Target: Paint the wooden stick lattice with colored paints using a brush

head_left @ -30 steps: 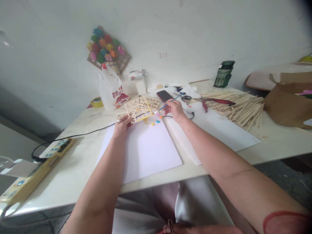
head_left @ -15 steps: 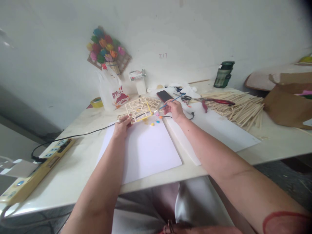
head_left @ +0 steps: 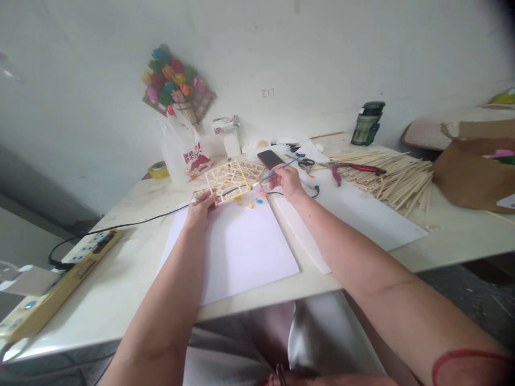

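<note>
My left hand (head_left: 201, 210) grips the lower left corner of a wooden lattice frame (head_left: 227, 181), tilted above a white sheet (head_left: 249, 246). Yellow colour covers the frame's right edge and part of its lower edge. In my right hand (head_left: 285, 181) is a thin blue paintbrush (head_left: 267, 177), its tip close to or touching the frame's lower right corner. Small blobs of yellow (head_left: 251, 206), blue (head_left: 259, 201), orange and pink lie just below the tip.
A black phone (head_left: 270, 158), scissors (head_left: 306, 162) and red-handled pliers (head_left: 364, 168) lie behind my right hand. Wooden sticks (head_left: 402, 182) and a brown bag (head_left: 466, 174) are at the right. At the left are a power strip (head_left: 86, 260) and black cable (head_left: 148, 218).
The view has shifted very slightly. Both hands keep their holds, and the brush tip stays near the same corner of the frame.
</note>
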`<move>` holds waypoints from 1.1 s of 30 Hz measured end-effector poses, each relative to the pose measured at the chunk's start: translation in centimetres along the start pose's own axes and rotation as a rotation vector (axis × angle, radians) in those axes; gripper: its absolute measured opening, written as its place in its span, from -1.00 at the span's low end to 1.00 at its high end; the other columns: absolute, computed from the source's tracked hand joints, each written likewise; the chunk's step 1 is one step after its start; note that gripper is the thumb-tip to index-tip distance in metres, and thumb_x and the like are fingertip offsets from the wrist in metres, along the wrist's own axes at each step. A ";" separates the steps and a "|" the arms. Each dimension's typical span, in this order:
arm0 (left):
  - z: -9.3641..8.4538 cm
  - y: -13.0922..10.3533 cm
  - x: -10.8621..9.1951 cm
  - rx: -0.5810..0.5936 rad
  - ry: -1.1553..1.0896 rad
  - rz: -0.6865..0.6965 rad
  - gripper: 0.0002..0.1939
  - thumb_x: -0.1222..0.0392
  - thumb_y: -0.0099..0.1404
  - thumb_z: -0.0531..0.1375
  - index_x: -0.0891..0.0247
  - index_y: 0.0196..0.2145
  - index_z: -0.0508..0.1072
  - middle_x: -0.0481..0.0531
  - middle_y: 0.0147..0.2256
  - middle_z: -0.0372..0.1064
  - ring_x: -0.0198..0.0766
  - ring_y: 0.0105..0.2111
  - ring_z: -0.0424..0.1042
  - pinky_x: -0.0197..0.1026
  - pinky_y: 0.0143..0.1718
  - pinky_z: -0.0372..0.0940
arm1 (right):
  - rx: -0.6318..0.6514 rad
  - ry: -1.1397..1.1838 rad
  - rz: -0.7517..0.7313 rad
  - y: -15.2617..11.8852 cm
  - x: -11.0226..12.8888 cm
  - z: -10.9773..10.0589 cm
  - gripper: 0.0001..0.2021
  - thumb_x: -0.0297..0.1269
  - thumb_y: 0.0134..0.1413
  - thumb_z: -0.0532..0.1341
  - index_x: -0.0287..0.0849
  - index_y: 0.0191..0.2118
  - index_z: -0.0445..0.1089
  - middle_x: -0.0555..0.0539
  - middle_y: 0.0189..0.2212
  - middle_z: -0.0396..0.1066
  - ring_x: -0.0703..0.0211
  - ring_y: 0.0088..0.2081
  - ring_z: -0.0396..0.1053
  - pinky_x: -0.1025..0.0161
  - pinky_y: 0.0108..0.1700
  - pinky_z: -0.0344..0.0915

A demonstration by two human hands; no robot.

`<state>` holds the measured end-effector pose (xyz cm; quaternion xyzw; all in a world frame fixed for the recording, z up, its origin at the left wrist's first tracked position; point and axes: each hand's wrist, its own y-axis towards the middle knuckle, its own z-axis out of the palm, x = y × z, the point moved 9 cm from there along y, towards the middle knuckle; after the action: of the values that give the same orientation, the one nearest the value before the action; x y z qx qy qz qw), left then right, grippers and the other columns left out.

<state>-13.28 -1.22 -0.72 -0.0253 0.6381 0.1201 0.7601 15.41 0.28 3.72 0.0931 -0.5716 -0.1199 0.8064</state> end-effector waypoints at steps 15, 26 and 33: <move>-0.2 0.0 0.1 -0.024 -0.013 -0.006 -0.53 0.12 -0.26 0.44 0.32 -0.32 0.55 -0.06 -0.58 0.40 -0.41 -0.57 0.29 -0.34 -0.51 0.20 | -0.009 -0.016 0.014 -0.2 0.1 0.1 -0.94 -0.32 -0.16 0.12 -0.18 -0.53 0.26 -0.01 -0.71 0.39 0.25 -0.73 0.27 0.31 -0.66 0.27; -0.2 -0.1 -0.1 -0.040 -0.053 -0.034 -0.57 0.16 -0.31 0.45 0.32 -0.40 0.54 -0.07 -0.59 0.38 -0.44 -0.60 0.26 -0.38 -0.56 0.21 | -0.034 0.039 -0.004 0.1 0.0 -0.2 -0.95 -0.32 -0.21 0.10 -0.16 -0.52 0.25 0.00 -0.72 0.40 0.26 -0.74 0.27 0.33 -0.69 0.27; -0.4 0.0 0.0 -0.056 -0.075 -0.058 -0.64 0.22 -0.23 0.43 0.34 -0.39 0.54 -0.05 -0.57 0.38 -0.44 -0.60 0.27 -0.37 -0.55 0.21 | -0.008 0.043 -0.008 0.0 -0.1 0.1 -0.94 -0.31 -0.20 0.11 -0.16 -0.51 0.25 0.01 -0.72 0.40 0.25 -0.73 0.30 0.32 -0.66 0.28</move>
<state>-13.69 -1.33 -0.84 -0.0604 0.6045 0.1168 0.7857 15.26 0.29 3.63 0.0945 -0.5534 -0.1235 0.8183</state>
